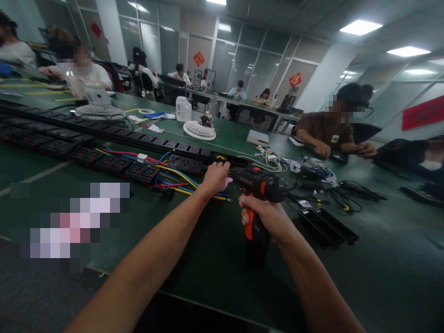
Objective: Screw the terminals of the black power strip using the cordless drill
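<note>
My right hand (265,215) is closed round the grip of a black and orange cordless screwdriver (259,188), which points left over the green table (215,259). My left hand (217,177) reaches forward and its fingers curl onto the end of a long black power strip (187,163), right at the tool's nose. Red, blue and yellow wires (166,178) trail from the strip beside that hand.
More black power strips (52,138) lie across the table to the left. Two small white fans (199,130) stand behind them. Black strip housings (328,225) and tangled cables (322,185) lie to the right. Several people sit at the far side.
</note>
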Motion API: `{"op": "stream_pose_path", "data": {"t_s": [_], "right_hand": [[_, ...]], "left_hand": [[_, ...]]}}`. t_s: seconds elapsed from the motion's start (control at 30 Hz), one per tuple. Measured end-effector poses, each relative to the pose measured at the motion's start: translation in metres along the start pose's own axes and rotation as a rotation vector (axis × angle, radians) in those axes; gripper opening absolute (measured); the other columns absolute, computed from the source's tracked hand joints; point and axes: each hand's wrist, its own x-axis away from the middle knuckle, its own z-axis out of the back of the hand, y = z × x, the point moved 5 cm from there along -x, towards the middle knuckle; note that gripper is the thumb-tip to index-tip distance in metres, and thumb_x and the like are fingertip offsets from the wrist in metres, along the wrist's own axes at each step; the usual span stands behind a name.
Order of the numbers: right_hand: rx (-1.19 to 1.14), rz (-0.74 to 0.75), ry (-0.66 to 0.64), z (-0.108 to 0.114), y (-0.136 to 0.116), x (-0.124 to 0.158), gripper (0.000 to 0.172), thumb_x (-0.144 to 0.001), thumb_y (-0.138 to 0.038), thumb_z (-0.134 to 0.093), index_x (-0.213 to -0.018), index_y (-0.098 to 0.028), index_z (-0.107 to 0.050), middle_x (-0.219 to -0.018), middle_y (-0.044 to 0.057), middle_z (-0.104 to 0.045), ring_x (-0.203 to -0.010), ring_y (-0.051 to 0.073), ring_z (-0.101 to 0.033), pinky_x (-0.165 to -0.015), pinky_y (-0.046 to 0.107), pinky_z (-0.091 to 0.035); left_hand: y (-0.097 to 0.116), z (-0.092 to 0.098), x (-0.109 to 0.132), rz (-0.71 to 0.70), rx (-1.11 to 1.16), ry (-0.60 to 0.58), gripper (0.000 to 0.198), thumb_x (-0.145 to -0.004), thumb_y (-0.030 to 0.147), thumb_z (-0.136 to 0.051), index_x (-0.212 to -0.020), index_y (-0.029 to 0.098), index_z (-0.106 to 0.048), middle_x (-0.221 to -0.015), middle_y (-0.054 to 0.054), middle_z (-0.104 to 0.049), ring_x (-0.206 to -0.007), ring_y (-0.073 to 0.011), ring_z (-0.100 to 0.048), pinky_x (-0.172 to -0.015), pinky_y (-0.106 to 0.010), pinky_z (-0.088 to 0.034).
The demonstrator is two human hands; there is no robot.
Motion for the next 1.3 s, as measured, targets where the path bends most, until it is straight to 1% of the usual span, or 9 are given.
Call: {"op": "stream_pose_path", "data": {"t_s": [0.13,0.27,0.47,0.67,0.83,1.07,1.3], "right_hand": [[0.004,-0.001,0.019,0.000,0.000,-0.001,0.020,-0.074,-0.037,-0.072,-0.071,-0.020,-0.063,-0.048,-0.001,-0.061,-0.043,0.013,-0.054,-0.044,0.025,-0.045],[0.009,-0.012,0.019,-0.001,0.000,-0.001,0.020,-0.073,-0.038,-0.071,-0.074,-0.020,-0.064,-0.048,-0.001,-0.061,-0.043,0.014,-0.054,-0.044,0.026,-0.046],[0.018,-0.015,0.010,0.001,0.001,-0.002,0.022,-0.074,-0.041,-0.071,-0.072,-0.020,-0.064,-0.048,-0.001,-0.061,-0.043,0.013,-0.053,-0.044,0.026,-0.045],[0.018,-0.011,0.013,0.001,0.001,-0.002,0.021,-0.074,-0.039,-0.071,-0.072,-0.020,-0.064,-0.048,-0.001,-0.061,-0.044,0.013,-0.054,-0.045,0.025,-0.044],[0.023,-0.020,0.007,0.000,0.001,-0.002,0.021,-0.073,-0.039,-0.071,-0.073,-0.020,-0.064,-0.048,-0.001,-0.061,-0.043,0.012,-0.053,-0.044,0.025,-0.044],[0.019,-0.024,0.018,0.000,0.000,-0.002,0.021,-0.072,-0.039,-0.072,-0.071,-0.019,-0.063,-0.047,-0.001,-0.060,-0.042,0.012,-0.053,-0.044,0.025,-0.044],[0.018,-0.008,0.020,0.000,0.001,-0.002,0.022,-0.074,-0.039,-0.073,-0.073,-0.019,-0.064,-0.047,-0.001,-0.061,-0.042,0.012,-0.053,-0.043,0.023,-0.043]], "left_hand": [[-0.001,0.001,0.001,0.003,0.003,0.003,0.040,-0.095,0.036,-0.065,-0.130,0.017,-0.057,-0.124,-0.014,-0.068,-0.115,-0.0313,-0.060,-0.097,-0.041,-0.049],[-0.003,0.002,0.000,0.009,0.061,0.002,0.041,-0.093,0.035,-0.068,-0.129,0.020,-0.057,-0.124,-0.012,-0.069,-0.114,-0.0306,-0.060,-0.097,-0.040,-0.048],[-0.010,-0.005,-0.003,0.043,0.136,0.021,0.046,-0.090,0.034,-0.074,-0.131,0.024,-0.057,-0.127,-0.008,-0.069,-0.115,-0.0290,-0.060,-0.100,-0.040,-0.046],[-0.010,-0.006,-0.002,0.050,0.159,0.038,0.046,-0.089,0.034,-0.075,-0.130,0.024,-0.059,-0.126,-0.008,-0.070,-0.115,-0.0296,-0.060,-0.100,-0.042,-0.046],[-0.009,-0.003,-0.002,0.049,0.164,0.023,0.046,-0.089,0.035,-0.075,-0.130,0.024,-0.059,-0.126,-0.008,-0.069,-0.115,-0.0295,-0.060,-0.099,-0.041,-0.046],[-0.010,-0.005,-0.002,0.059,0.152,0.038,0.048,-0.088,0.034,-0.075,-0.132,0.023,-0.059,-0.127,-0.008,-0.070,-0.115,-0.0303,-0.061,-0.099,-0.041,-0.047],[-0.012,-0.005,-0.002,0.079,0.210,0.047,0.049,-0.086,0.036,-0.078,-0.131,0.025,-0.060,-0.122,-0.006,-0.072,-0.114,-0.0291,-0.062,-0.099,-0.040,-0.048]]}}
